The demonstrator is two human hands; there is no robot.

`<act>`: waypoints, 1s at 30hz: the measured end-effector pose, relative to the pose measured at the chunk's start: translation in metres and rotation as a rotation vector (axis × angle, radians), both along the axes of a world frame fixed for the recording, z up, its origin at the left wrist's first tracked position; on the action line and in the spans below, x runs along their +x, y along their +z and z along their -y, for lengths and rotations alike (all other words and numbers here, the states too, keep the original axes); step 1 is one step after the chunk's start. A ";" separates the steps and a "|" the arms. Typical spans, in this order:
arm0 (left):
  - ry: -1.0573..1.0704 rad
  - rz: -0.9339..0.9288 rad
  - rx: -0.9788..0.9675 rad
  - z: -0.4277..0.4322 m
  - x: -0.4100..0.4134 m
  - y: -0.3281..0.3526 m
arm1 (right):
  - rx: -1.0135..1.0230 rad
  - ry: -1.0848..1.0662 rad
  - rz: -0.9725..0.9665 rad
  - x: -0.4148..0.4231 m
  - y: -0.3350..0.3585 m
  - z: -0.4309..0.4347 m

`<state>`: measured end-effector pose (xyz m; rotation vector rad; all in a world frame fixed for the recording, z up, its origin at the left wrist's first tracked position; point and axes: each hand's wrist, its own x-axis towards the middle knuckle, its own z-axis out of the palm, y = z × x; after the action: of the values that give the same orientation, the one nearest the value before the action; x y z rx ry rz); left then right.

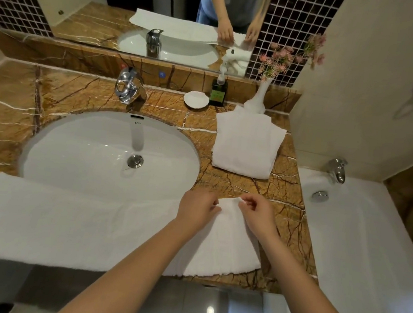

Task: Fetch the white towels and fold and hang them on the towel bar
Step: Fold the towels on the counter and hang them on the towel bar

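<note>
The right hand (pixel 257 215) pinches the far right corner of the long white towel (pixel 57 223) between thumb and fingertips, lifting it a little off the marble. Just beside it, the left hand (pixel 197 210) has its fingers curled down onto the towel near that same corner; whether they grip a fold cannot be told.

The towel lies flat along the front of the counter (pixel 284 195), its long axis running left to right. It covers the near rim of the sink (pixel 101 152) and passes out of view at the left. Its near edge follows the counter's front edge, and its right end stops short of the counter's right edge, beyond which lies the bathtub (pixel 356 232).

Bare marble separates the hands from a folded white towel (pixel 246 145) farther back, right of the sink. Behind that stand a white vase (pixel 256 98), a soap bottle (pixel 218 93) and a small dish (pixel 196 100).
</note>
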<state>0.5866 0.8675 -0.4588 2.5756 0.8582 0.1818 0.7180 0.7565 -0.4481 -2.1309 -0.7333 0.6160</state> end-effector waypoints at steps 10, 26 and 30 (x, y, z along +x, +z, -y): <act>0.048 -0.089 -0.037 -0.019 -0.018 -0.007 | -0.233 0.058 0.230 0.006 -0.022 -0.011; 0.096 -0.235 0.151 -0.026 -0.021 -0.010 | -0.265 0.040 0.307 -0.002 -0.023 -0.016; 0.033 -0.212 0.111 -0.031 -0.022 -0.010 | -0.308 0.146 0.248 0.009 -0.022 -0.021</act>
<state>0.5642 0.8983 -0.4684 2.7211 0.9920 -0.0359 0.7274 0.7779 -0.4703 -2.4841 -0.9895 0.5772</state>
